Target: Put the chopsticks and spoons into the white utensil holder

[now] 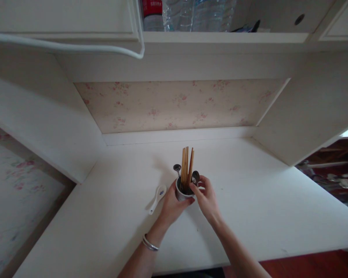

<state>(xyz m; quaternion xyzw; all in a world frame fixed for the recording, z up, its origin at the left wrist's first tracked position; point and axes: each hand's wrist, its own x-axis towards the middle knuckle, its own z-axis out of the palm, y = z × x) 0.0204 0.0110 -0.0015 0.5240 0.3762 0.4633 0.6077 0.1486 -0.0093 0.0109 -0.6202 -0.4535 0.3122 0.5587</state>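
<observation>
A small grey cup (181, 194) stands on the white desk (263, 208). Several wooden chopsticks (187, 166) stick up out of it, along with two metal spoons (177, 168). My left hand (171, 206) is wrapped round the cup's left side. My right hand (206, 197) is at the cup's right rim, its fingertips pinched at the second metal spoon (195, 177). A white ceramic spoon (157, 197) with a blue mark lies flat on the desk just left of my left hand.
White side panels box in the desk on both sides, and a floral back panel (174, 104) closes the rear. A shelf above holds plastic bottles (191, 15). A white cable (75, 47) hangs along the shelf edge. Floral bedding (14, 185) lies at the left.
</observation>
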